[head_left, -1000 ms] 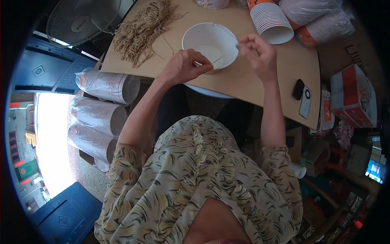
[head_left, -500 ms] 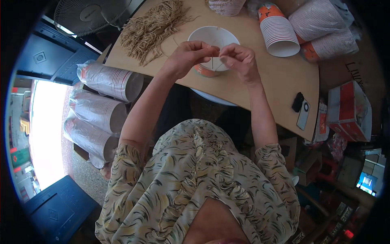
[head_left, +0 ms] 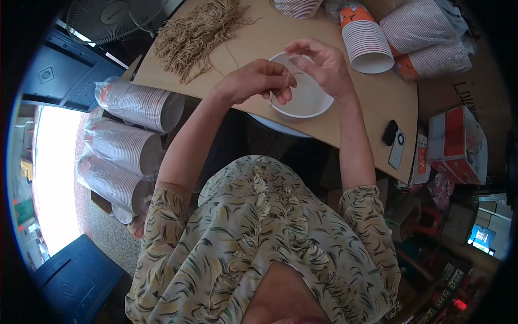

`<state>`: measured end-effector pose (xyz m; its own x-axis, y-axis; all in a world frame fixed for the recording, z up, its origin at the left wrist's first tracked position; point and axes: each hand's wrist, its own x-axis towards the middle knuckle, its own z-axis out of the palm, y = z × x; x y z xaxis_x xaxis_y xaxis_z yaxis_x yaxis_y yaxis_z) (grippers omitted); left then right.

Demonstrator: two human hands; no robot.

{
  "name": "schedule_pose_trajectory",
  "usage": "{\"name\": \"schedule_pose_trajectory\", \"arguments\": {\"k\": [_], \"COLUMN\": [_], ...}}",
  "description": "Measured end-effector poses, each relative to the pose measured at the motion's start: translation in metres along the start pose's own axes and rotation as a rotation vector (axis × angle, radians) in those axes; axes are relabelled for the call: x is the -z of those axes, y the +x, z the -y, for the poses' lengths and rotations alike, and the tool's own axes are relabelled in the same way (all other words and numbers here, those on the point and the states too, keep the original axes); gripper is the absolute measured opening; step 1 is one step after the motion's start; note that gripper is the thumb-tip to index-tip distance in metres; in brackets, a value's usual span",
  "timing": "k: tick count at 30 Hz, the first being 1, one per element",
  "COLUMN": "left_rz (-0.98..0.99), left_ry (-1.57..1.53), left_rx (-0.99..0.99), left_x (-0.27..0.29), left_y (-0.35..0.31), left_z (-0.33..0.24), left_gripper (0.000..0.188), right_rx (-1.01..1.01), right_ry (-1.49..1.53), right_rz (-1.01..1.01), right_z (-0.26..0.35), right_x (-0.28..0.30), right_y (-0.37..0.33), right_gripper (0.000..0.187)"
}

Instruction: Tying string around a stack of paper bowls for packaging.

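Over one white round paper bowl [head_left: 307, 100] on the brown wooden bench [head_left: 377, 102], the left hand [head_left: 259, 81] and right hand [head_left: 321, 65] each pinch with closed fingers one thin beige string [head_left: 285, 83], beside one pile of beige strings [head_left: 197, 35].

Both hands [head_left: 291, 75] drawn closer over white bowl [head_left: 305, 100] (string between)
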<state>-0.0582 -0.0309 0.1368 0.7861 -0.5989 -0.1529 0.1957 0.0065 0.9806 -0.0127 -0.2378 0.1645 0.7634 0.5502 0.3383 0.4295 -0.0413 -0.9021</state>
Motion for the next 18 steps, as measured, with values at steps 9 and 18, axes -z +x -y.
{"name": "schedule_pose_trajectory", "arguments": {"k": [9, 18], "left_rz": [-0.022, -0.196], "left_ry": [-0.216, 0.068], "left_rx": [-0.017, -0.189], "left_x": [-0.004, -0.026], "left_y": [0.005, 0.005], "left_z": [0.005, -0.001], "left_gripper": [0.026, 0.022], "right_rx": [-0.158, -0.178], "right_ry": [-0.243, -0.096], "right_rz": [-0.516, -0.407], "right_z": [-0.006, 0.001], "right_x": [-0.02, -0.029], "right_y": [-0.078, -0.06], "right_gripper": [0.015, 0.023]}}
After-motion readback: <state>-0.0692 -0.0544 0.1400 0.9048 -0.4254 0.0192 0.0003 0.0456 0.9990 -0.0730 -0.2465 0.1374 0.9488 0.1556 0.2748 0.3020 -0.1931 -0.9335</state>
